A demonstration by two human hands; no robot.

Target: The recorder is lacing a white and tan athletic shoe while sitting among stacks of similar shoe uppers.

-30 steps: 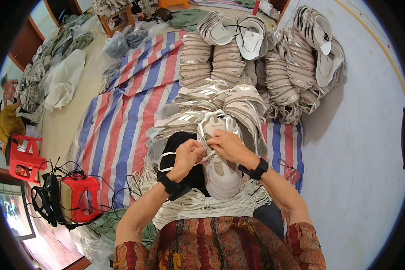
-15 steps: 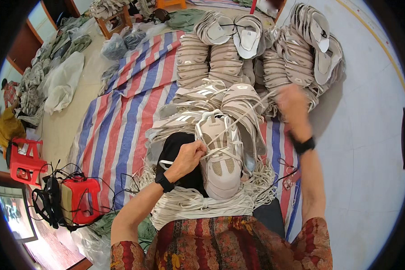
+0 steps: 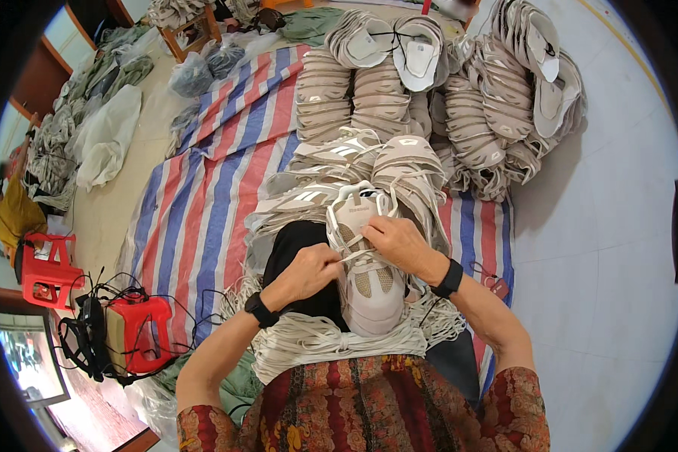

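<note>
A beige and tan shoe upper (image 3: 374,300) lies over my lap, its toe end toward me and its tongue away from me. Cream lace runs criss-cross over its front. At the shoe's left side my left hand (image 3: 314,270) pinches a length of the shoelace (image 3: 352,257), fingers closed. My right hand (image 3: 399,242) rests over the tongue and eyelets, its fingertips pressed together on the lacing; the exact bit they hold is partly hidden. A thick bundle of cream laces (image 3: 339,343) lies across my lap under the toe.
Stacked shoe uppers (image 3: 328,94) stand beyond my lap, with more stacks (image 3: 497,98) to their right. Striped sheeting (image 3: 218,173) covers the floor. To the left are a red stool (image 3: 154,324) with black cables and another red stool (image 3: 45,275). A person (image 3: 15,211) sits farther off.
My right hand has come back from the far right, where it drew a lace out long, down onto the shoe upper. My left hand has stayed at the shoe's left side.
</note>
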